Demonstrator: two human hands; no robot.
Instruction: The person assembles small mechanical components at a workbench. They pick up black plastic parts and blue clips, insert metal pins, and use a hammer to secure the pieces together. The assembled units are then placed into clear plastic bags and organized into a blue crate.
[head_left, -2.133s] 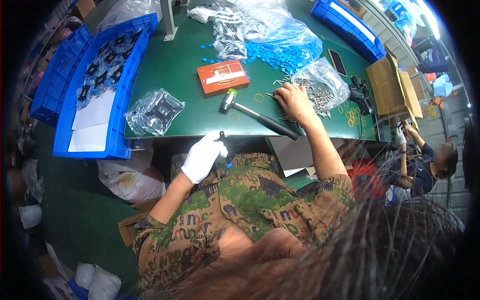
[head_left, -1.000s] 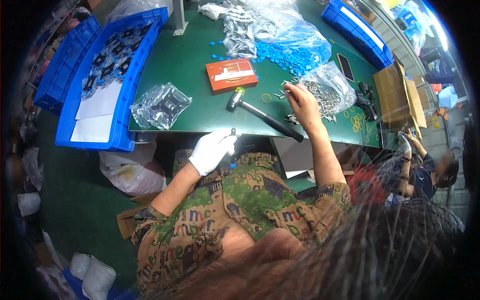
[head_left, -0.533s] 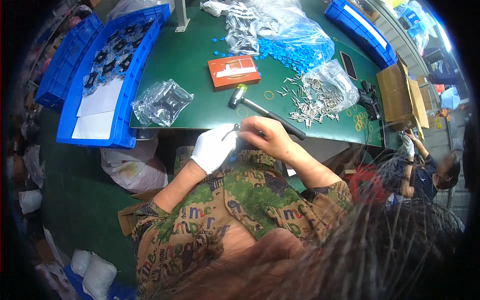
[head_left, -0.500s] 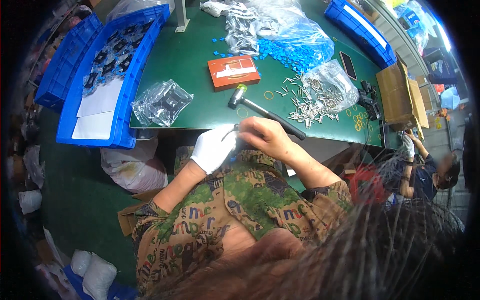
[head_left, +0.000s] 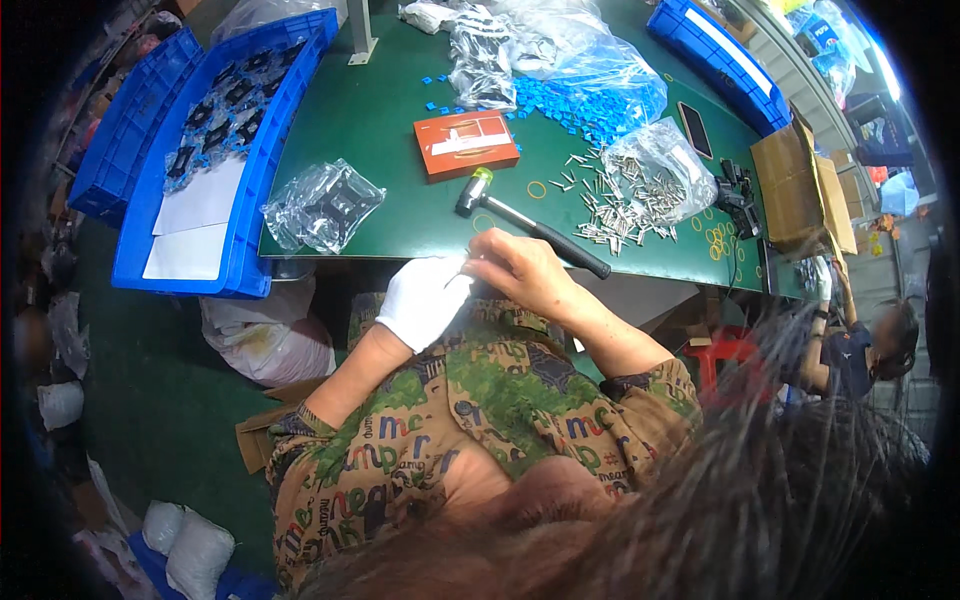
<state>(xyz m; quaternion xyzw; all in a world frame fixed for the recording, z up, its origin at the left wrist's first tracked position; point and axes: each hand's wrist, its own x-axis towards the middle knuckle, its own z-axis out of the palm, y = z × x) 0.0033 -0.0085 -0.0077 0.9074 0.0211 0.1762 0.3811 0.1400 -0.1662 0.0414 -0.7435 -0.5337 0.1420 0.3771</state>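
My left hand (head_left: pixel 425 303), in a white glove, meets my bare right hand (head_left: pixel 520 272) just off the table's front edge. Both are closed with fingertips together; whatever lies between them is too small and hidden to name. Just beyond my right hand a hammer (head_left: pixel 530 222) with a yellow-green tip and black handle lies on the green table (head_left: pixel 400 210). Behind it sits an orange box (head_left: pixel 467 145). To the left rests a clear plastic bag (head_left: pixel 325 207) with a black part inside. Pointed metal pins (head_left: pixel 625 205) are strewn to the right.
Blue crates (head_left: pixel 245 225) stand at the left, one holding bagged black parts. Small blue pieces (head_left: pixel 570 110) lie heaped at the back. A phone (head_left: pixel 694 130), yellow rubber bands (head_left: pixel 722 243) and a cardboard box (head_left: pixel 800 185) are on the right, near another person (head_left: pixel 850 350).
My right hand has shifted slightly left and its fingers have closed in on the left glove. A dark bit seen between the hands before is now hidden. The other person has moved.
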